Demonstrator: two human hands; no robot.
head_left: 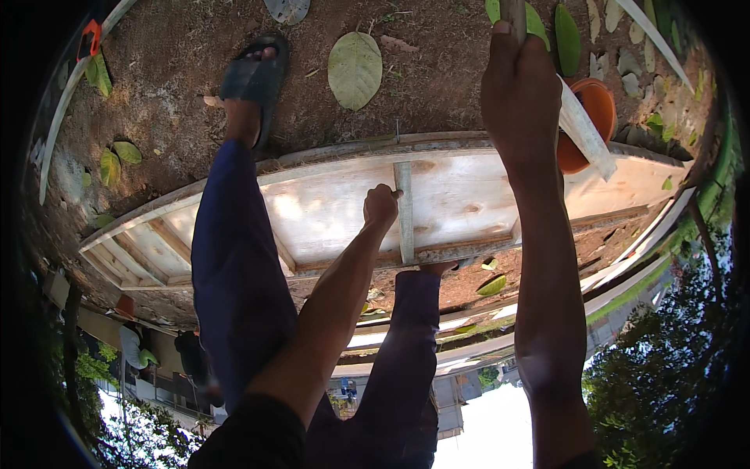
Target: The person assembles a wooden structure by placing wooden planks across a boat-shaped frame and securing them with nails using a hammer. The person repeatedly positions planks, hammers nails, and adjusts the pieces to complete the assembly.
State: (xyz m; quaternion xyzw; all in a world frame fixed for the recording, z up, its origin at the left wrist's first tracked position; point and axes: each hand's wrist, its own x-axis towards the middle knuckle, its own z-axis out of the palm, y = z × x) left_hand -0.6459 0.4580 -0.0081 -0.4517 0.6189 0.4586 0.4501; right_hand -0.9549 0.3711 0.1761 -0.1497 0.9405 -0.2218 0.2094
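My left hand (381,205) is closed in a fist over a long wooden frame panel (328,203). Its thumb side is against or just beside the panel's narrow crosspiece (405,215); anything inside the fingers is hidden. A thin nail (398,130) stands up from the panel's far edge, beyond this hand. Raised on the right, my right hand (522,102) is wrapped round a wooden handle (513,14), whose far end runs out of view. Behind the right wrist, a whitish wood strip (586,131) lies across an orange pot (598,109).
My sandalled foot (256,78) stands on the dirt beyond the panel at left. Large leaves (355,70) are scattered around. An orange object (90,39) rests by a curved pale strip (58,129) at far left. Another person (134,348) shows small at lower left.
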